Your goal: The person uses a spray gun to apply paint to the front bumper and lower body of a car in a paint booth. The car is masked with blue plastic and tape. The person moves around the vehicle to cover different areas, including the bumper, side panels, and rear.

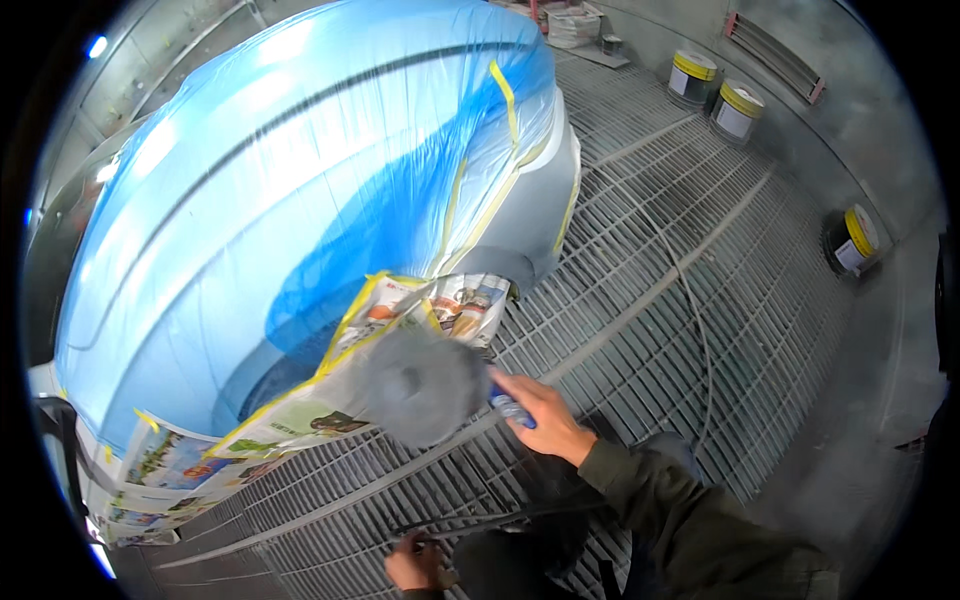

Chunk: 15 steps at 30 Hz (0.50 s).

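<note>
My right hand [545, 418] grips the blue handle of a spray gun [508, 406]. The gun's round grey cup [420, 385] points at the lower edge of a car [300, 200]. Blue plastic film covers the car, and newspaper [300, 415] held by yellow tape masks its lower edge. A bare grey body panel [530, 215] shows at the car's corner. My left hand [415, 563] is low in the view, closed around a thin dark hose [500, 520] that runs right across the floor.
The floor is a metal grating [660, 300] with a pale hose [695, 310] lying across it. Three cans with yellow lids [738, 108] stand along the right wall. Bags [575, 25] sit at the far end. A dark stand [60, 440] is at the left.
</note>
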Available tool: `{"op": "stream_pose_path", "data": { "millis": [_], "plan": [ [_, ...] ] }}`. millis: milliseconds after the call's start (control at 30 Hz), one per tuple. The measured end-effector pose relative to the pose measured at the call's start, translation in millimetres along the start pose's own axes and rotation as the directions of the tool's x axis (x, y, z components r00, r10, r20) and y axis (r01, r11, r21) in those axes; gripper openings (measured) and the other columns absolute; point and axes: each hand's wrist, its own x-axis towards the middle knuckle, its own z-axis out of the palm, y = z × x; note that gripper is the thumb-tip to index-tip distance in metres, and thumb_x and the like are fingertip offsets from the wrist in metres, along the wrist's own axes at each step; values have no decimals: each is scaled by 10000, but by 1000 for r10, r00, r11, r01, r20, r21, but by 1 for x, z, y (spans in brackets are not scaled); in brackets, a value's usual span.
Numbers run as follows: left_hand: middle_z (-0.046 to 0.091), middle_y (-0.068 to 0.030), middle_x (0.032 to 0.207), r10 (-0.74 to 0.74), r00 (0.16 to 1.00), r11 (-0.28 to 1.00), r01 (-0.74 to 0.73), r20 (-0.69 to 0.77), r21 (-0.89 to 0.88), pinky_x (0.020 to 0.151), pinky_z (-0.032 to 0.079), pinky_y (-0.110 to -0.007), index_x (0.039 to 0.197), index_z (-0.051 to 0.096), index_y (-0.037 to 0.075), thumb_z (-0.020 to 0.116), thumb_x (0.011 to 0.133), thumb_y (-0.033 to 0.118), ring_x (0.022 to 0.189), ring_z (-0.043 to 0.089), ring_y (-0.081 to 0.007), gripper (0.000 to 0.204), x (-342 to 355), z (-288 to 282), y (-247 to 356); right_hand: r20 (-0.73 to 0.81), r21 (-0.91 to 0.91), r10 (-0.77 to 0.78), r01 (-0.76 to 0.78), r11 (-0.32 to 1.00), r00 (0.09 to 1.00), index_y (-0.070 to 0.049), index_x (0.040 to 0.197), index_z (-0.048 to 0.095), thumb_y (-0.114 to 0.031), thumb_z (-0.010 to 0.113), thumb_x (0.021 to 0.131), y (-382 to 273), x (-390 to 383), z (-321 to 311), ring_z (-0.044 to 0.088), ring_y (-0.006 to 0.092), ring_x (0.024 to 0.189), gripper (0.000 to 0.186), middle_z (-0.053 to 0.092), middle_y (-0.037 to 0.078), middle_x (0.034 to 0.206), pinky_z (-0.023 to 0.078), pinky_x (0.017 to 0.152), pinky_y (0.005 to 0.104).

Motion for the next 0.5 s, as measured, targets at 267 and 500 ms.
{"op": "stream_pose_path", "data": {
  "millis": [267,500],
  "plan": [
    [518,-126,592,-83,770,975,-67,-632,-210,533,419,-393,920,682,-49,711,765,60,536,483,-193,192,75,51,-170,-391,885,636,82,458,665,58,1222,569,37,509,806,127,-50,129,655,213,1008,421,635,155,1223,608,628,329],
    [626,-148,688,-158,730,966,-24,-665,-256,567,413,-399,981,679,-51,626,815,112,593,477,-196,239,34,22,-171,-442,890,369,349,293,818,85,1185,552,45,478,792,76,9,143,661,249,982,402,638,186,1154,615,668,376]
  ]
}}
